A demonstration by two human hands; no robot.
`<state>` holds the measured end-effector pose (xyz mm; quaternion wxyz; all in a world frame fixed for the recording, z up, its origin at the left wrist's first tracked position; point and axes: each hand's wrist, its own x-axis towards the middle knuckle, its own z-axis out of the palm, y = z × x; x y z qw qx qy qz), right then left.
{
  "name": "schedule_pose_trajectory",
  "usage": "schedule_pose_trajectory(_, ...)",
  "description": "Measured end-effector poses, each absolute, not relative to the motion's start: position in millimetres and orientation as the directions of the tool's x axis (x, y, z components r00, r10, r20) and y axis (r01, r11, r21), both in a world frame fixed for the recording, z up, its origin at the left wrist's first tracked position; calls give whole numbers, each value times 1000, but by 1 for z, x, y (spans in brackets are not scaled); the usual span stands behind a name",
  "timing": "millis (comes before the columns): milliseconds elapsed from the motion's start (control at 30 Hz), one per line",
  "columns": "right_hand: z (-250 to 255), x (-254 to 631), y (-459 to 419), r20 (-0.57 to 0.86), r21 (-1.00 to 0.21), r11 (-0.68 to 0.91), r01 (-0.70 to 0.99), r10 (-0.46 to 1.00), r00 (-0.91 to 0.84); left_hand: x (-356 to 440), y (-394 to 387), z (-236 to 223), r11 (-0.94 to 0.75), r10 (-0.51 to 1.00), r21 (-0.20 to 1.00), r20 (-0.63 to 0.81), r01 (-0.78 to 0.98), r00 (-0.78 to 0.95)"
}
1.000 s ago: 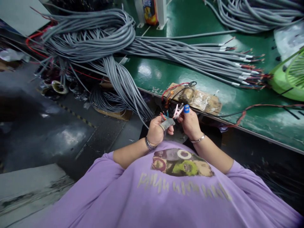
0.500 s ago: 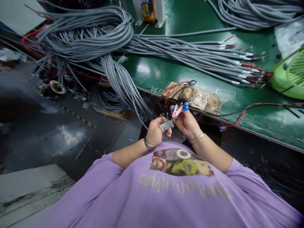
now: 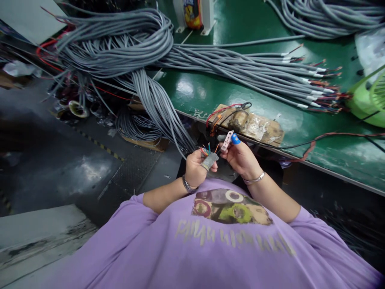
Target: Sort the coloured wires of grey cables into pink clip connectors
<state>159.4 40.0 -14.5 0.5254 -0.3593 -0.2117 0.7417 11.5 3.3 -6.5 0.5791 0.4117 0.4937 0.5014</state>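
My left hand [image 3: 195, 170] is closed around a bunch of thin coloured wires [image 3: 206, 151], whose ends fan out above the fingers. A grey wrap [image 3: 209, 161] lies along what appears to be its thumb. The wires seem to come from a grey cable, but the join is hidden in my hand. My right hand [image 3: 240, 158] pinches a small pale pink clip-like tool [image 3: 227, 141] and wears a blue finger cover [image 3: 235, 139] on the thumb. The tool is just right of the wires, apart from most of them. One orange wire [image 3: 216, 148] sticks up between the hands.
Grey cables [image 3: 237, 68] with stripped ends lie across the green table [image 3: 186, 90]. A large cable coil [image 3: 120, 48] hangs over its left side. A worn wooden block [image 3: 264, 130] with wires sits at the near edge. To the right stands a green fan [image 3: 365, 98].
My right hand has moved slightly right, away from the wires. The pink tool has turned more upright and its two splayed arms now look like one bar. The view has shifted slightly.
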Motion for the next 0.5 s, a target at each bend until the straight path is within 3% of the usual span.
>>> schedule_pose_trajectory(100,-20,157,37,-259,-742,-264,-616,961,-100,15,7,-3,139,990,979,-139,-149,12)
schedule_pose_trajectory(267,-31,153,36,-141,-888,-37,-458,970,197,17,8,-5,139,990,978,-134,-155,41)
schedule_pose_trajectory(433,-23,148,41,-277,-729,-244,-639,960,-50,17,9,-9,141,990,978,-134,-156,53)
schedule_pose_trajectory(500,-18,146,43,-330,-663,-286,-692,941,-73,17,9,-10,152,988,977,-147,-150,46)
